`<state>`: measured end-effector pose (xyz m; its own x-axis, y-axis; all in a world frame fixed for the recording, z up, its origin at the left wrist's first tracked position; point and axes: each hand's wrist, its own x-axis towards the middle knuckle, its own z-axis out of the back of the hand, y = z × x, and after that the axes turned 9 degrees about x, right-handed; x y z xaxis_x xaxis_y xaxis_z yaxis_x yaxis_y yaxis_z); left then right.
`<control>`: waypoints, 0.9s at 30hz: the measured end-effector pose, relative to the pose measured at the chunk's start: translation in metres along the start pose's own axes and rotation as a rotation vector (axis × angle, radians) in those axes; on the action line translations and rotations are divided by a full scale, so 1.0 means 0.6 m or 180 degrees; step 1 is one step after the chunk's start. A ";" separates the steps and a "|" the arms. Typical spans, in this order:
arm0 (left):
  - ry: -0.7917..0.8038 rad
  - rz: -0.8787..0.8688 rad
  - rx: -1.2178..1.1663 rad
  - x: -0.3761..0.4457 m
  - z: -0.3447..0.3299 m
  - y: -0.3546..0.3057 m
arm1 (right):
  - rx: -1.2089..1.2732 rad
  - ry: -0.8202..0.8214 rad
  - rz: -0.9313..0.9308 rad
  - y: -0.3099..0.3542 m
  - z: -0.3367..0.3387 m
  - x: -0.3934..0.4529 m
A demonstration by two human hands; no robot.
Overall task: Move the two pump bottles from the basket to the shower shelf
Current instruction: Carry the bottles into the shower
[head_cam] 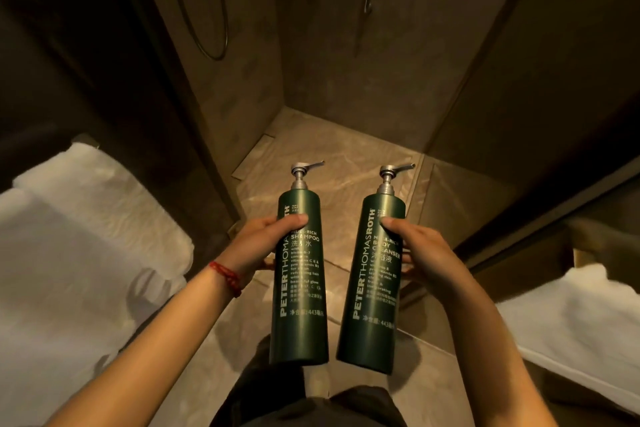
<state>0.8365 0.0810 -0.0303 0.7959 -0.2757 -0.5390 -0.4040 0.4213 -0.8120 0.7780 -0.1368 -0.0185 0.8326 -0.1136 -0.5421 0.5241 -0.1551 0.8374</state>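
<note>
Two dark green pump bottles up in the air over the tan shower floor [332, 163], shampoo bottle [299, 274] in the left hand [254, 246] and body cleanser bottle [375, 284] in the right hand [420, 253], both more or less upright, side by side but not touching, silver pump spouts pointing right. Thumbs pressed flat across the front labels, other fingers wrapped round the back and mostly hidden. Red string bracelet [227, 276] on the left wrist, white towels [86, 236] off to the near left and near right, shower hose [207, 10] looping down the far wall.
</note>
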 end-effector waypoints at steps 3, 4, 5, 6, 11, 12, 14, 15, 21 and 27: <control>0.0097 -0.0010 0.0115 0.069 0.011 -0.044 | -0.0050 -0.0025 0.0047 0.043 0.008 0.056; 0.0099 -0.0019 0.0129 0.096 0.015 -0.059 | -0.0052 -0.0042 0.0058 0.056 0.012 0.076; 0.0107 -0.0033 0.0145 0.125 0.020 -0.073 | -0.0033 -0.0069 0.0060 0.069 0.015 0.098; 0.0129 -0.0045 0.0187 0.153 0.025 -0.089 | 0.0003 -0.0107 0.0057 0.083 0.018 0.120; 0.0340 -0.0102 0.0202 0.294 0.070 -0.172 | 0.0230 -0.0430 0.0002 0.158 0.014 0.246; 0.0359 -0.0113 0.0193 0.320 0.081 -0.189 | 0.0240 -0.0460 0.0020 0.177 0.010 0.270; 0.0398 -0.0119 0.0174 0.371 0.104 -0.224 | 0.0264 -0.0511 0.0070 0.218 0.003 0.314; 0.0427 -0.0130 0.0177 0.395 0.115 -0.240 | 0.0279 -0.0536 0.0094 0.237 -0.001 0.335; 0.0523 -0.0182 0.0282 0.534 0.164 -0.330 | 0.0404 -0.0664 0.0133 0.329 -0.002 0.452; 0.0576 -0.0119 0.0217 0.628 0.184 -0.384 | 0.0496 -0.0717 0.0116 0.382 0.016 0.540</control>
<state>1.2793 -0.0246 -0.0216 0.7132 -0.4405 -0.5452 -0.3394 0.4636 -0.8185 1.1659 -0.2187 -0.0028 0.7803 -0.3346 -0.5284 0.4462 -0.2942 0.8452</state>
